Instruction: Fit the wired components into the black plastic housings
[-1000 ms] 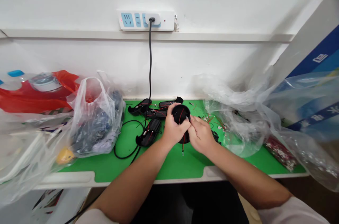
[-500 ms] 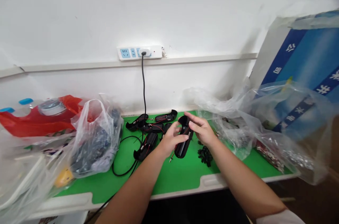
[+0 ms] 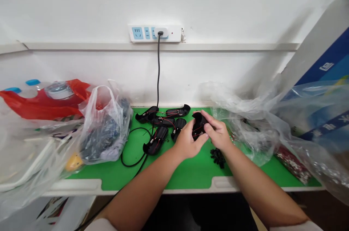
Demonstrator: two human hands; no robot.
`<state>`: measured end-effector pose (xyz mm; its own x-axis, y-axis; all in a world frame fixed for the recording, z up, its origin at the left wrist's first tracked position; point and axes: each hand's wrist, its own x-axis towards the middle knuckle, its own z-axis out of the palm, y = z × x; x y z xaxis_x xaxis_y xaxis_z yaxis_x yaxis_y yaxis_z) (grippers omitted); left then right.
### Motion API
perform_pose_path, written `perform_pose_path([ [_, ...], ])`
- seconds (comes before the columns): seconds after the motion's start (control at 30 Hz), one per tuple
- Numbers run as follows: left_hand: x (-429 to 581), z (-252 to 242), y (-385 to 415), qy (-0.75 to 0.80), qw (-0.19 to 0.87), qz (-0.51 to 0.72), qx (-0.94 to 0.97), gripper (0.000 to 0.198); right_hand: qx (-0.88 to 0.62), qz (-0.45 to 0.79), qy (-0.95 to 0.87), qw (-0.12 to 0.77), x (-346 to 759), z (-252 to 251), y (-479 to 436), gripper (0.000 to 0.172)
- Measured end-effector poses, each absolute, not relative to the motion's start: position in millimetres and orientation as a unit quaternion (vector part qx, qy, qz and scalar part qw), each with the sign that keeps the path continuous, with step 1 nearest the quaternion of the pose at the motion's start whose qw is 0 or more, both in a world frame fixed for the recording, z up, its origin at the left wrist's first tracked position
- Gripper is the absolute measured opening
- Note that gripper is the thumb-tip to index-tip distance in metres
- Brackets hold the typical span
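Fingers (image 3: 210, 121) of the right hand (image 3: 219, 135) curl over the top and far side of a black plastic shell (image 3: 198, 129). The left hand (image 3: 187, 143) closes on it from the near side, thumb underneath. Both hands grasp this one piece and hold it just above the green tabletop (image 3: 191, 172), near its middle.

The shell looks light and stiff, with thin walls and a smooth, somewhat slippery surface. Thin red wires run inside such shells and would likely tear loose if pulled. The safest hold therefore seems to be on the outer rim and curved back, away from the wiring.

Six shells can be counted: the one in the hands and five loose shells (image 3: 156, 140) lying on the tabletop just left of it, some touching each other. One heap of small black parts (image 3: 217, 156) sits near the right wrist, too fine to count. One power strip (image 3: 155, 33) on the wall carries one plug, and its black cable (image 3: 159, 74) drops to the tabletop. A clear bag (image 3: 105, 125) stands at the left, a red bag (image 3: 40, 100) lies behind it, and another clear bag (image 3: 245, 132) lies at the right.
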<state>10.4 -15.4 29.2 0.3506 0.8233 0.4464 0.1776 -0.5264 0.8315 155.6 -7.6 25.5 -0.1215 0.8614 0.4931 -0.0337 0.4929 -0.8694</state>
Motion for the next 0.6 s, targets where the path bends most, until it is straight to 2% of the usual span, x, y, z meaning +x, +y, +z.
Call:
perform_pose_path([
  [0.07,10.3,24.5,-13.8,0.364,0.314,0.456,0.749,0.052,-0.282,0.430,-0.627,0.585,154.3,21.9,-5.0,0.047],
  [0.13,10.7,20.1,-12.3,0.386,0.286,0.445,0.755,0.053,-0.258,0.473,-0.595,0.597,151.9,17.7,-0.7,0.056],
  [0.23,13.2,24.0,-21.3,0.401,0.227,0.422,0.781,0.056,-0.310,0.490,-0.523,0.625,149.1,12.5,9.0,0.069],
  [0.33,13.9,47.8,-56.1,0.307,0.146,0.419,0.842,0.061,-0.440,0.411,-0.509,0.615,147.7,14.0,16.0,0.058],
  [0.4,7.2,67.6,-92.4,0.185,0.114,0.436,0.873,0.065,-0.479,0.312,-0.595,0.564,144.1,20.7,12.8,0.046],
  [0.5,-24.0,78.0,-149.4,0.059,0.107,0.398,0.909,0.061,-0.410,0.187,-0.780,0.435,128.3,34.3,-7.2,0.035],
  [0.57,-61.4,59.5,-178.9,0.088,0.116,0.342,0.928,0.048,-0.375,0.126,-0.859,0.325,111.2,38.9,-25.1,0.029],
  [0.6,-84.5,42.0,-190.3,0.139,0.129,0.324,0.927,0.050,-0.379,0.096,-0.880,0.269,101.8,38.7,-33.0,0.030],
])
